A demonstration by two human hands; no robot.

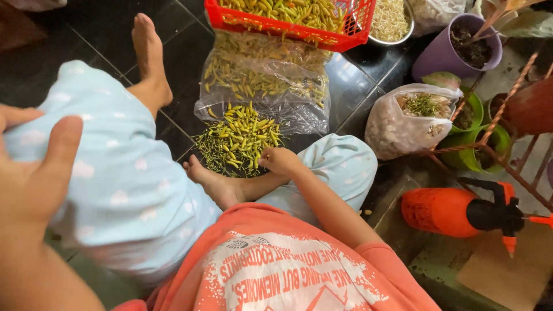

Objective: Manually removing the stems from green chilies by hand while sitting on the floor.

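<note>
- Down on the dark tiled floor (190,63), just ahead of the crossed legs, lies a loose heap of small yellow-green chillies (239,140) mixed with thin green stems, its far edge touching a clear plastic bag (265,80) that holds more of the same.
- At the near right edge of the heap rests the right hand (279,160); its grip looks curled and pinched on a chilli or stem, though the fingertips are turned away and too small to read surely.
- Close to the lens at the left, the left hand (31,167) hangs with fingers spread and empty, near the knee of the pale blue dotted trousers (115,184).
- For this picking I judge it best to take one pod at a time, pinch near the stalk, and keep cleaned pods apart from the stems.
- Beyond the bag stands a red plastic crate (345,35) of chillies, cut off by the top edge, beside a metal bowl (406,31) of pale shreds.
- To the right sit a second bag (397,129), a purple pot (438,55), green pots (489,141) and an orange sprayer (443,210).
- Hidden: the right fingertips and the crate's far side.
</note>
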